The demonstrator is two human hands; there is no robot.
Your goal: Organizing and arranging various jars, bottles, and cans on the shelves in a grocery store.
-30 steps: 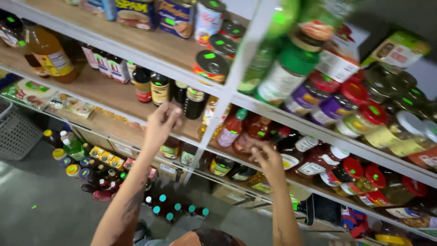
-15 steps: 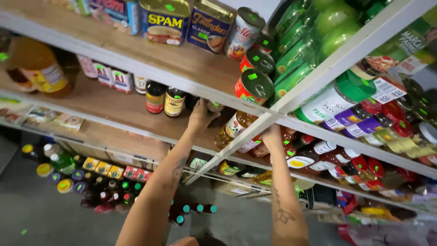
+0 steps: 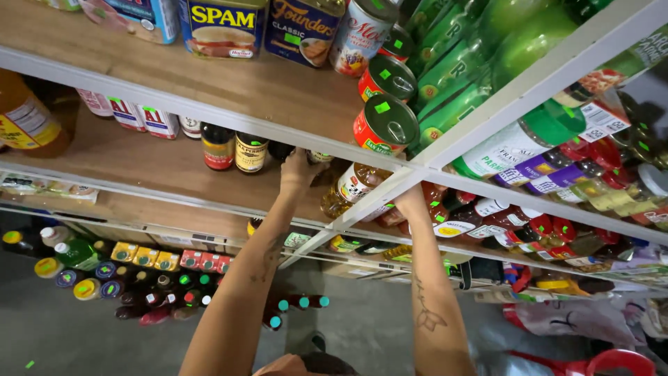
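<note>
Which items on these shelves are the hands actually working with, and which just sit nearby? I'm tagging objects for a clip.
In hand:
left hand reaching a dark bottle at the back of the wooden shelf
right hand at the amber bottles

Just nearby:
red tomato cans
green bottles
rectangular meat tins
red-lidded jars

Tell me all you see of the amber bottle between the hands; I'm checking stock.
The amber bottle looks like clear glass or plastic holding golden-brown liquid, with a pale paper label. It stands on the wooden shelf behind the white upright. The left hand reaches in beside it; whether they touch is unclear. Its cap is hidden.
</note>
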